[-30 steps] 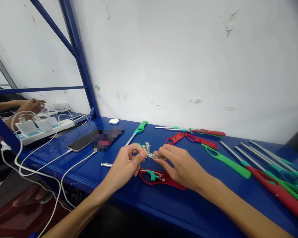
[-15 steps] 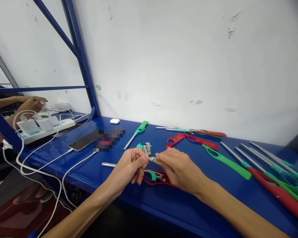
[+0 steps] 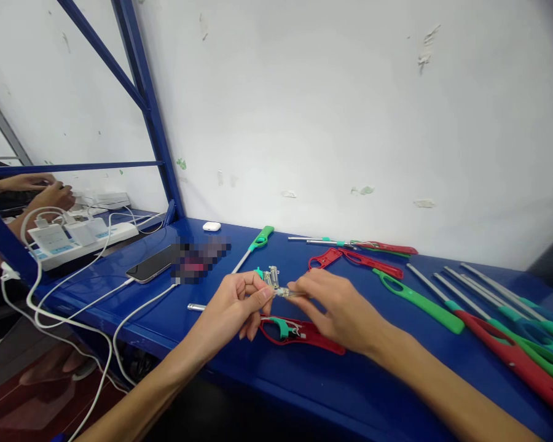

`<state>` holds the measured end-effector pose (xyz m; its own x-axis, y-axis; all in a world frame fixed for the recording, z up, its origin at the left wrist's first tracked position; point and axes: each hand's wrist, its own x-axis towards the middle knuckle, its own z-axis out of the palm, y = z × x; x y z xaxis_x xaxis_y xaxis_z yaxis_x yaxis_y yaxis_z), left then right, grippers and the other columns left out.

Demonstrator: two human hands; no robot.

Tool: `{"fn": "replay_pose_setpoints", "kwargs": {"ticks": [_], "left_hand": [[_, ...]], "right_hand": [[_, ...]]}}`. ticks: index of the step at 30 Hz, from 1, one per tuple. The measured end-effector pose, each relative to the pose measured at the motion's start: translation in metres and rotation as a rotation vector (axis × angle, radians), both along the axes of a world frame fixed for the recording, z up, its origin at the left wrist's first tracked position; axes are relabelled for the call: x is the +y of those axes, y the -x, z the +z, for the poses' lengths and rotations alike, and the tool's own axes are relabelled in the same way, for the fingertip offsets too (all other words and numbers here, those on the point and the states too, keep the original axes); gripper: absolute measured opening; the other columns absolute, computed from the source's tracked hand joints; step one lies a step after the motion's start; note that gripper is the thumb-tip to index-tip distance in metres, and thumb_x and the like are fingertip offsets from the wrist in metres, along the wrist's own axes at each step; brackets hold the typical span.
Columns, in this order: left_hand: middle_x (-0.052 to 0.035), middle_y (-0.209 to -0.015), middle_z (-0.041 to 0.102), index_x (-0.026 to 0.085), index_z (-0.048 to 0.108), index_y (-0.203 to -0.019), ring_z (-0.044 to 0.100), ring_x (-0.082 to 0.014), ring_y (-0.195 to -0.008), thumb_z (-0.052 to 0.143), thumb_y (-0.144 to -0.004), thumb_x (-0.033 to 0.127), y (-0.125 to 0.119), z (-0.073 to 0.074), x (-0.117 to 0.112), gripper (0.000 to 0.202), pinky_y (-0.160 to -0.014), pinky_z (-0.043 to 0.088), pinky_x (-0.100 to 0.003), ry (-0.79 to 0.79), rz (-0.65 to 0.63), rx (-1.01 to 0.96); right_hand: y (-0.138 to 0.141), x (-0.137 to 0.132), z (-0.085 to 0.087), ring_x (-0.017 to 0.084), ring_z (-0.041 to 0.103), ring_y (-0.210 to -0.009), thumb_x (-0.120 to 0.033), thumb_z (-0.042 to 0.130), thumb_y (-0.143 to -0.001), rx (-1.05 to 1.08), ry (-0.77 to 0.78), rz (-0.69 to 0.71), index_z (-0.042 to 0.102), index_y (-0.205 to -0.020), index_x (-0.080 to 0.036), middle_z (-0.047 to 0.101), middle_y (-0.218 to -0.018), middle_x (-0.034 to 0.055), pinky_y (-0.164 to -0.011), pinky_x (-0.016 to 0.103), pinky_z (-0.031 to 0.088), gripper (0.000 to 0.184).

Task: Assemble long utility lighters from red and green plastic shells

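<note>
My left hand (image 3: 239, 307) pinches one end of a small clear lighter part (image 3: 282, 292) with pale fittings. At its other end, the fingertips of my right hand (image 3: 334, 307) are closed on the same part. Below my hands lies an opened red lighter shell (image 3: 322, 342) with a green trigger (image 3: 283, 329) and thin white wires inside; its metal tube (image 3: 196, 307) sticks out left of my left hand. Just beyond my fingers, small clear and metal lighter parts (image 3: 273, 275) lie on the blue table, partly hidden.
A green lighter (image 3: 262, 238) and red shell halves (image 3: 373, 263) lie behind my hands. Right of them are a green shell half (image 3: 419, 301) and several long lighters (image 3: 502, 344). A phone (image 3: 154, 264), cables and a power strip (image 3: 92, 242) occupy the left, where another person's hands (image 3: 55, 195) show.
My right hand has shifted slightly, and more of the red shell beneath it shows. Both hands keep the clear part between them. The view has moved a little.
</note>
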<state>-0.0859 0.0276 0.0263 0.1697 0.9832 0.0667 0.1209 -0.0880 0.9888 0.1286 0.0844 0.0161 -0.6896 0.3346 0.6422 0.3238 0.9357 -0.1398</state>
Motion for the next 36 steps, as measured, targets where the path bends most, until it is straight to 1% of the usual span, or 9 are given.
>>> {"fn": "replay_pose_setpoints", "kwargs": {"ticks": [3, 5, 8, 11, 14, 17, 22, 27, 36], "left_hand": [[0.0, -0.067, 0.067, 0.017, 0.064, -0.081, 0.048, -0.0086, -0.042, 0.058, -0.096, 0.043, -0.001, -0.003, 0.0, 0.031, -0.042, 0.034, -0.021, -0.163, 0.105, 0.207], [-0.0023, -0.077, 0.07, 0.019, 0.071, -0.088, 0.057, -0.0137, -0.059, 0.053, -0.101, 0.036, -0.004, -0.007, 0.0, 0.028, -0.055, 0.042, -0.024, -0.334, 0.146, 0.426], [-0.0051, -0.095, 0.072, 0.022, 0.076, -0.1, 0.06, -0.0216, -0.091, 0.055, -0.101, 0.026, -0.007, -0.012, -0.001, 0.022, -0.078, 0.047, -0.031, -0.544, 0.044, 0.704], [-0.005, -0.106, 0.068, 0.025, 0.076, -0.11, 0.056, -0.022, -0.099, 0.057, -0.101, 0.024, -0.007, -0.017, 0.0, 0.021, -0.089, 0.046, -0.035, -0.593, -0.088, 0.8], [-0.003, -0.105, 0.066, 0.027, 0.076, -0.108, 0.056, -0.0194, -0.097, 0.054, -0.103, 0.022, -0.007, -0.019, 0.001, 0.023, -0.089, 0.045, -0.034, -0.597, -0.143, 0.843], [-0.0028, -0.103, 0.066, 0.025, 0.076, -0.104, 0.056, -0.0184, -0.093, 0.05, -0.104, 0.017, -0.006, -0.021, 0.003, 0.027, -0.084, 0.045, -0.032, -0.654, -0.149, 0.914], [-0.0048, -0.101, 0.066, 0.021, 0.072, -0.1, 0.054, -0.0201, -0.084, 0.049, -0.099, 0.007, -0.007, -0.022, 0.003, 0.028, -0.075, 0.044, -0.034, -0.837, -0.106, 1.201], [-0.0065, -0.104, 0.065, 0.018, 0.068, -0.102, 0.056, -0.0233, -0.086, 0.054, -0.093, 0.0, -0.008, -0.018, 0.001, 0.025, -0.077, 0.048, -0.038, -0.873, -0.149, 1.436], [-0.0074, -0.104, 0.064, 0.016, 0.066, -0.103, 0.061, -0.0245, -0.087, 0.054, -0.095, 0.004, -0.01, -0.009, -0.003, 0.019, -0.078, 0.053, -0.04, -0.772, -0.204, 1.458]], "right_hand": [[-0.007, 0.003, 0.01, 0.017, 0.062, -0.077, -0.026, 0.056, -0.102, 0.111, 0.113, -0.047, 0.063, -0.098, -0.02, 0.069, -0.086, 0.0038, -0.072, 0.029, 0.047, 0.01], [-0.01, 0.004, 0.016, 0.016, 0.063, -0.076, -0.027, 0.057, -0.101, 0.125, 0.183, -0.097, 0.064, -0.099, -0.021, 0.071, -0.086, 0.0028, -0.071, 0.029, 0.047, 0.01], [-0.016, 0.005, 0.024, 0.016, 0.063, -0.071, -0.031, 0.059, -0.099, 0.029, 0.279, -0.152, 0.065, -0.096, -0.021, 0.072, -0.082, 0.0013, -0.066, 0.029, 0.045, 0.011], [-0.024, 0.008, 0.034, 0.015, 0.06, -0.061, -0.036, 0.061, -0.097, -0.099, 0.463, -0.133, 0.066, -0.09, -0.022, 0.069, -0.07, -0.0012, -0.058, 0.027, 0.042, 0.017], [-0.033, 0.011, 0.04, 0.015, 0.06, -0.058, -0.044, 0.061, -0.097, -0.169, 0.686, -0.057, 0.068, -0.09, -0.022, 0.069, -0.066, -0.0008, -0.054, 0.026, 0.042, 0.025], [-0.038, 0.013, 0.041, 0.015, 0.061, -0.057, -0.049, 0.06, -0.097, -0.158, 0.78, -0.005, 0.069, -0.093, -0.021, 0.071, -0.067, 0.0002, -0.053, 0.026, 0.043, 0.029], [-0.033, 0.013, 0.039, 0.014, 0.057, -0.055, -0.049, 0.061, -0.095, -0.073, 0.712, -0.023, 0.068, -0.088, -0.021, 0.069, -0.064, -0.0002, -0.052, 0.026, 0.041, 0.03], [-0.029, 0.012, 0.037, 0.014, 0.057, -0.055, -0.049, 0.061, -0.096, -0.079, 0.701, -0.053, 0.067, -0.087, -0.02, 0.068, -0.063, -0.001, -0.053, 0.025, 0.04, 0.031], [-0.032, 0.014, 0.033, 0.013, 0.056, -0.055, -0.042, 0.061, -0.096, -0.136, 0.754, -0.041, 0.067, -0.089, -0.02, 0.07, -0.066, -0.0003, -0.051, 0.024, 0.04, 0.023]]}}
